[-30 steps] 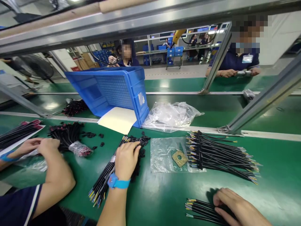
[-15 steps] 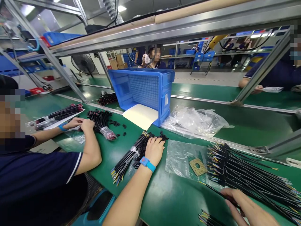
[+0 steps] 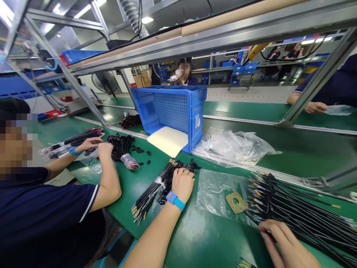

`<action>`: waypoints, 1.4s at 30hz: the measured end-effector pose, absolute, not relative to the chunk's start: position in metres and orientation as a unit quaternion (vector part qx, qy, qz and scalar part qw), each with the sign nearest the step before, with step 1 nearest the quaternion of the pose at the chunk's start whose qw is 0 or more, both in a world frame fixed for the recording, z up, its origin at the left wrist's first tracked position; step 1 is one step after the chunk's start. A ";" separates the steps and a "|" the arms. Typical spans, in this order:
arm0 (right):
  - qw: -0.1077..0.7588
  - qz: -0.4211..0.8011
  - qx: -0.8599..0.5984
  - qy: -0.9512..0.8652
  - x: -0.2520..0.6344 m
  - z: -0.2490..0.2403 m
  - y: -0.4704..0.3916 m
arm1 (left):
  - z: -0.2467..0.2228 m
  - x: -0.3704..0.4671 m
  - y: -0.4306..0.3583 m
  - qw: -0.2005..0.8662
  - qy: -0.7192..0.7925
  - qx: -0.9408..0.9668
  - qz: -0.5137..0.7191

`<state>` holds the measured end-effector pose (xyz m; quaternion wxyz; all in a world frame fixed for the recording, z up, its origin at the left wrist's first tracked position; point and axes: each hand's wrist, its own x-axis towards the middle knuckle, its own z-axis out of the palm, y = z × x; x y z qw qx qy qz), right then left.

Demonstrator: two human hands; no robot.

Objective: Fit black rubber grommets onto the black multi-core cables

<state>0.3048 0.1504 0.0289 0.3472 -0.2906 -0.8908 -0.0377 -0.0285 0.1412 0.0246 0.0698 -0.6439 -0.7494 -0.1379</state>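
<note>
My left hand [image 3: 182,184], with a blue wrist strap [image 3: 175,201], rests on a pile of small black parts [image 3: 167,182]. Its fingers are bent down into the pile, and their tips are hidden. Beside it lies a bundle of black cables [image 3: 149,191] with coloured wire ends, tied round the middle. At lower right, my right hand [image 3: 284,242] pinches a thin black cable [image 3: 251,217]. That cable points toward a tan plate [image 3: 236,203] with a central hole, which lies on a clear plastic bag [image 3: 212,191]. Many black cables [image 3: 301,208] are spread beyond this hand.
A blue bin [image 3: 196,123] lies on its side with cream paper [image 3: 169,140] at its mouth. Crumpled clear plastic [image 3: 237,147] sits beside it. On the left, a co-worker's hands [image 3: 105,149] work by another cable bundle [image 3: 124,149]. Metal posts [image 3: 315,85] carry an overhead shelf.
My left fingers have bent further down into the black parts. My right hand has shifted slightly left, bringing the cable close to the tan plate.
</note>
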 end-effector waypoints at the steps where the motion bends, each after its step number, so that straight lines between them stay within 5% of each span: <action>1: 0.344 -0.033 -0.300 -0.889 0.305 0.028 0.149 | 0.025 -0.029 0.141 0.073 -0.744 -0.647 -0.151; 8: 0.288 0.042 -0.357 -0.888 0.304 0.020 0.142 | 0.022 -0.036 0.143 0.098 -0.688 -0.660 -0.285; 16: 0.238 -0.034 -0.395 -0.887 0.298 0.007 0.141 | 0.026 -0.030 0.137 0.064 -0.615 -0.674 -0.403; 22: 0.152 -0.064 -0.418 -0.894 0.292 0.007 0.139 | 0.030 -0.019 0.130 -0.018 -0.588 -0.739 -0.330; 29: 0.164 -0.083 -0.389 -0.903 0.295 0.003 0.139 | 0.044 -0.014 0.126 -0.100 -0.659 -0.742 -0.073; 42: 0.192 -0.131 -0.292 -0.928 0.321 -0.012 0.147 | 0.060 -0.002 0.116 -0.154 -0.732 -0.658 -0.088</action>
